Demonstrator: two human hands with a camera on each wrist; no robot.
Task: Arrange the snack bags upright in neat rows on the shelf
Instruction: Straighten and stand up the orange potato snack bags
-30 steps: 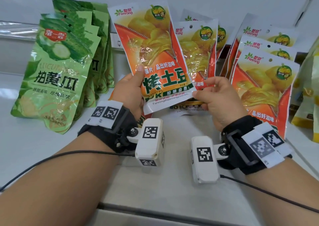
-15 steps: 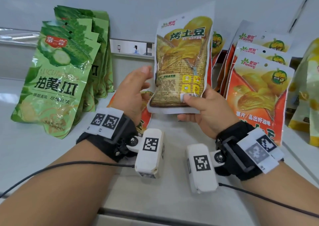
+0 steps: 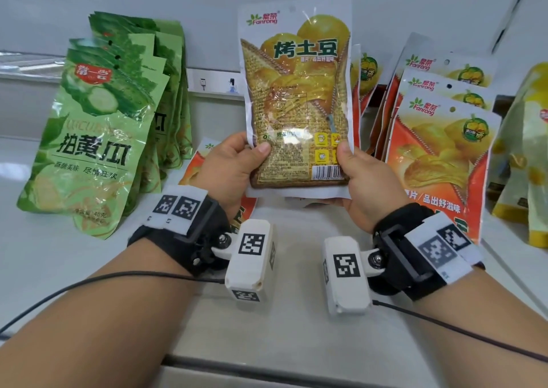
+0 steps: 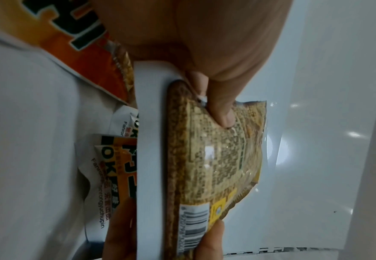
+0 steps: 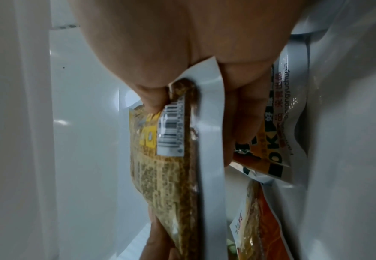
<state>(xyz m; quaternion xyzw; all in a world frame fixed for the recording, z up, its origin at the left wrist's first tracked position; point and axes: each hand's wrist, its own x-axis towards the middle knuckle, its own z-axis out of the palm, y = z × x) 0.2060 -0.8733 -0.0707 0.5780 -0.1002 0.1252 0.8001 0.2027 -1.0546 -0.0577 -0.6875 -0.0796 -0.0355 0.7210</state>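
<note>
Both hands hold one potato-chip bag upright above the white shelf, its printed back with the barcode facing me. My left hand pinches the bag's lower left edge, thumb on the back. My right hand pinches the lower right corner by the barcode. The left wrist view shows the bag edge-on with the thumb on it; in the right wrist view the bag has the thumb beside the barcode. An orange row of the same bags leans at the right. Another orange bag lies flat under my left hand.
A row of green cucumber-flavour bags leans against the back wall at the left. Yellow bags stand at the far right edge. More orange bags stand behind the held one. The shelf's front edge runs below my forearms.
The bag was turned from its orange front to its printed back and raised upright. My left hand, which had let go, now pinches its lower left edge again.
</note>
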